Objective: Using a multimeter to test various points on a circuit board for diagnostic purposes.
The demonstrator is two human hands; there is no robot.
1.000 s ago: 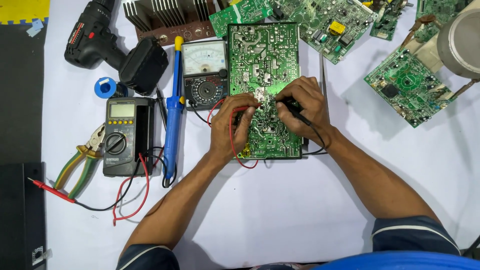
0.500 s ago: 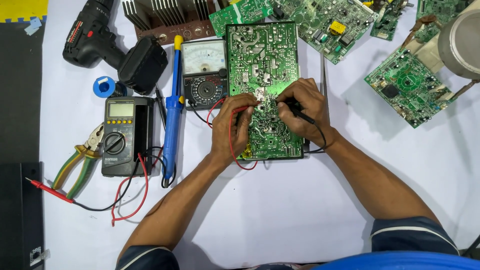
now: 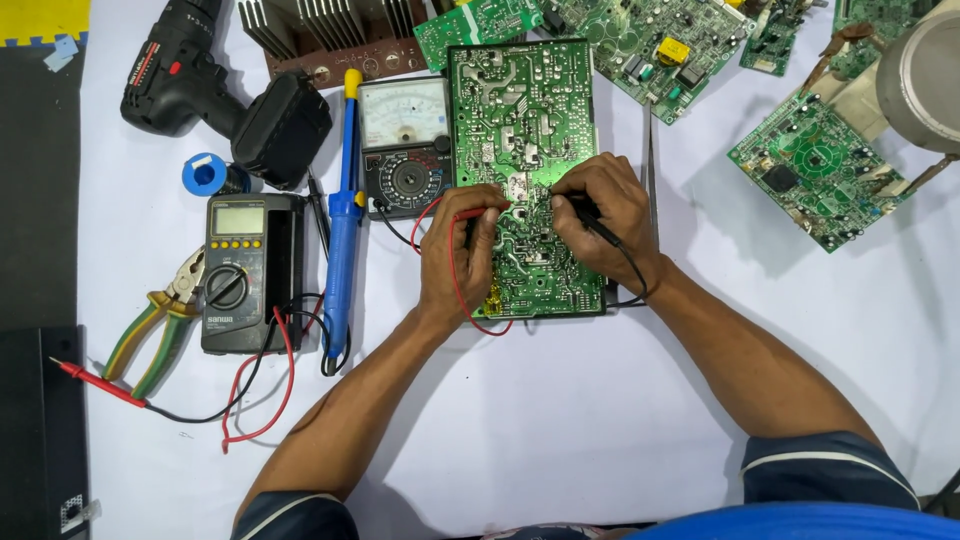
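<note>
A green circuit board (image 3: pixel 520 110) lies solder side up on the white table. My left hand (image 3: pixel 458 250) rests on its lower left part and pinches a red test probe (image 3: pixel 478 213), tip touching the board's middle. My right hand (image 3: pixel 605 220) holds a black test probe (image 3: pixel 590 222) against the board just right of the red one. Red and black leads run from the probes toward the analog meter (image 3: pixel 405 145) beside the board's left edge.
Left of the board lie a blue soldering iron (image 3: pixel 343 220), a digital multimeter (image 3: pixel 240 270) with loose red probe (image 3: pixel 95 380), pliers (image 3: pixel 160 320), a solder spool (image 3: pixel 205 175) and a cordless drill (image 3: pixel 220 90). More circuit boards (image 3: pixel 815 165) and a heat sink (image 3: pixel 310 30) lie at the back and right.
Both hands stay on the board; the probe tips have shifted only slightly. The view has drifted a little.
</note>
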